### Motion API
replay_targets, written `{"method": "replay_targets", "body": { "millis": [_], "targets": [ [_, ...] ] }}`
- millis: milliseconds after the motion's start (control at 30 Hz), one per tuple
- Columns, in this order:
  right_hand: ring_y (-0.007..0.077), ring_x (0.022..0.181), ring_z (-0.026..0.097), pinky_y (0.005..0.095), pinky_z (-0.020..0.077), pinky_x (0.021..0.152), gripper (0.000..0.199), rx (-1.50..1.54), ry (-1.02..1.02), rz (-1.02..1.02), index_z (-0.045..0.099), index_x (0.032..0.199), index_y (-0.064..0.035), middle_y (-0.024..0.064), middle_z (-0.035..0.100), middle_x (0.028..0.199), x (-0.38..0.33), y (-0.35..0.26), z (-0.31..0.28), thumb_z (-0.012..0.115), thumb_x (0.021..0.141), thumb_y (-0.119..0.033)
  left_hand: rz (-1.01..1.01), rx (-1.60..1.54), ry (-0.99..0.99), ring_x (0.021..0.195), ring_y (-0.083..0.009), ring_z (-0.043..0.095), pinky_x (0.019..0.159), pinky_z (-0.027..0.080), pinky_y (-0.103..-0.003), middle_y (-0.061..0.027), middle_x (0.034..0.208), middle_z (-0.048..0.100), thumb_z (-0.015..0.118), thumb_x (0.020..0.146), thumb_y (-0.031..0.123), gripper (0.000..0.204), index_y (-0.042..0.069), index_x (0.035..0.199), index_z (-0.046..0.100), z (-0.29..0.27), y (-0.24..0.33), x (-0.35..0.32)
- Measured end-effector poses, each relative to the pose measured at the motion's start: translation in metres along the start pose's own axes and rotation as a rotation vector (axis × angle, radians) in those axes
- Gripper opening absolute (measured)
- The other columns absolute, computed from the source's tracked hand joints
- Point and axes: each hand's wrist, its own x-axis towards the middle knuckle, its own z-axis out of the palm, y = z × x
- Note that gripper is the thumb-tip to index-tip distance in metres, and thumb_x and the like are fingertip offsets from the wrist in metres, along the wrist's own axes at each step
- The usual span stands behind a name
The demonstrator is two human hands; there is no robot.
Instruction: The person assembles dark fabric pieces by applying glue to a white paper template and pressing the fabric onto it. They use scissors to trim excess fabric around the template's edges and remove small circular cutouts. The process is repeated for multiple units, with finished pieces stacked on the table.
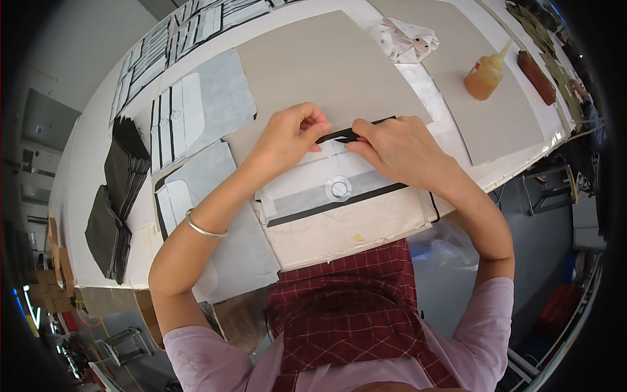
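Apparently we are busy with an edge step, working from the white table (313, 243), which spreads out on every side of the white panel. Beyond the panel a broad grey-brown board (313, 72) lies flat. The white panel (294, 183) itself rests close to the table's near edge, in front of us, with a dark band along its near side. Well to the left of the panel stand dark stacks (124, 160) of thin pieces. Our left hand (284, 140) and right hand (408, 147) meet at the panel's far edge. Beyond the panel and off to its right stands a squeeze bottle (484, 78) of amber liquid. Along the panel's far edge runs a narrow black strip (339, 135), and we judge that lining it up there is the step in hand. Nearer us on the panel sits a small round disc (339, 189). Our right thumb and finger pinch the strip; our left fingertips are close together at its left end, though we cannot tell whether they grip it. The next move, we think, calls for keeping the strip straight and pressing evenly.
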Motion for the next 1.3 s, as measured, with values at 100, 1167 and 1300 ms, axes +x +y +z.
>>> {"method": "replay_targets", "body": {
  "millis": [100, 1167, 1300],
  "targets": [
    [0.0337, 0.059, 0.066, 0.0428, 0.0482, 0.055, 0.030, -0.031, -0.014, -0.001, 0.064, 0.088, -0.0039, 0.0138, 0.063, 0.058, 0.008, -0.003, 0.002, 0.063, 0.096, -0.033, 0.038, -0.051, -0.029, 0.072, -0.0073, 0.057, 0.068, 0.048, -0.023, -0.0002, 0.088, 0.061, 0.063, 0.100, 0.018, 0.017, 0.002, 0.097, 0.062, -0.002, -0.008, -0.002],
    [0.0301, 0.081, 0.063, 0.0382, 0.0506, 0.073, 0.024, 0.061, 0.203, 0.497, 0.068, 0.105, -0.0019, 0.0132, 0.067, 0.087, -0.103, 0.069, -0.044, 0.074, 0.085, -0.013, 0.289, 0.490, -0.004, 0.083, -0.0273, 0.063, 0.074, 0.051, -0.036, -0.0086, 0.091, 0.066, 0.071, 0.086, 0.002, 0.015, 0.003, 0.098, 0.064, -0.068, 0.018, -0.152],
    [0.0323, 0.105, 0.060, 0.0402, 0.0496, 0.088, 0.031, 0.022, 0.314, 0.206, 0.068, 0.111, -0.0019, 0.0134, 0.068, 0.108, -0.079, 0.056, -0.044, 0.076, 0.082, -0.010, 0.287, 0.623, 0.254, 0.091, -0.0298, 0.063, 0.080, 0.051, -0.038, -0.0106, 0.096, 0.068, 0.074, 0.081, 0.000, 0.026, 0.003, 0.105, 0.065, -0.080, -0.003, -0.176]
  ]
}}
